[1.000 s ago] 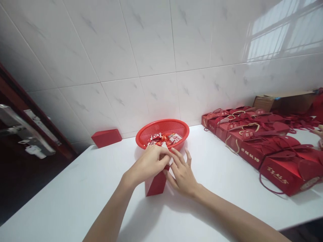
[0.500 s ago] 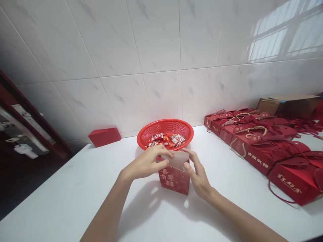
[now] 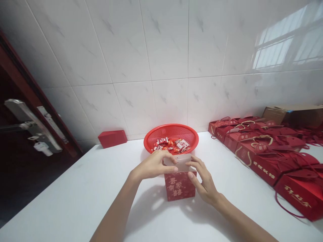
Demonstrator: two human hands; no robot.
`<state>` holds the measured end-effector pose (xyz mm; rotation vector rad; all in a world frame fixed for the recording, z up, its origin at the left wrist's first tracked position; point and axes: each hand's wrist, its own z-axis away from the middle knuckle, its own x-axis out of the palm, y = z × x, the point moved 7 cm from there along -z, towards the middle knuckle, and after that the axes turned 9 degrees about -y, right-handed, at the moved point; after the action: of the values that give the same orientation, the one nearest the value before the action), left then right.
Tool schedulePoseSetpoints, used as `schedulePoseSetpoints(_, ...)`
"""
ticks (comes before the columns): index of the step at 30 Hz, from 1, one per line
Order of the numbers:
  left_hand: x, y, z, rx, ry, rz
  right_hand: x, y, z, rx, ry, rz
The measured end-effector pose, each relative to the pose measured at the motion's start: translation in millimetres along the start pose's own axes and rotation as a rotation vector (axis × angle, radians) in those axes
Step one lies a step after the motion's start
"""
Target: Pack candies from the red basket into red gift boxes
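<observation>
A small red paper gift box [image 3: 180, 188] with pale characters on its front stands upright on the white table. Its top is open and the pale inside shows. My left hand [image 3: 155, 164] grips the upper left edge, thumb along the front rim and fingers curled over the side. On the opposite side, my right hand [image 3: 204, 179] holds the right edge with its thumb on the front and its fingers at the rim. Just behind the box is a red plastic basket [image 3: 171, 127] holding wrapped sweets [image 3: 171, 144].
Red gift boxes with cord handles [image 3: 262, 164] stand in rows on the right, near a brown cardboard box [image 3: 290, 116]. A closed red box [image 3: 112, 138] lies at the back left by the tiled wall [image 3: 166, 60]. A dark door with a handle [image 3: 30, 124] is at far left.
The gift box has turned so its front faces me more squarely. My right fingers have shifted at its rim. The whole view has swung slightly left.
</observation>
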<state>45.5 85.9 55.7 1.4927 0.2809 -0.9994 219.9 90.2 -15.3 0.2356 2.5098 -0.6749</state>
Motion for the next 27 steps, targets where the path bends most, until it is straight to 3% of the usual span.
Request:
schedulePoseSetpoints(4,0.6,-7,-3,-0.057,-0.013,0.047,1,-5,0,-0.008,-0.003,-0.034)
schedulePoseSetpoints(14,4.6,-7,-4,-0.04,-0.094,0.046,5,-11,6,-0.008,-0.031,-0.021)
schedulePoseSetpoints(19,1.9,-1,-3,-0.004,-0.103,0.022,-13,-21,3,-0.036,0.004,0.036)
schedulePoseSetpoints(23,-1.1,8,2,0.061,-0.163,0.012,-27,-50,11,-0.228,0.146,0.096)
schedulePoseSetpoints(25,-8.6,11,4,0.084,-0.151,-0.002,-15,-68,21,-0.381,0.119,0.085)
schedulePoseSetpoints(27,-20.7,11,2,0.089,-0.107,-0.001,8,-84,33,-0.526,0.0,0.016)
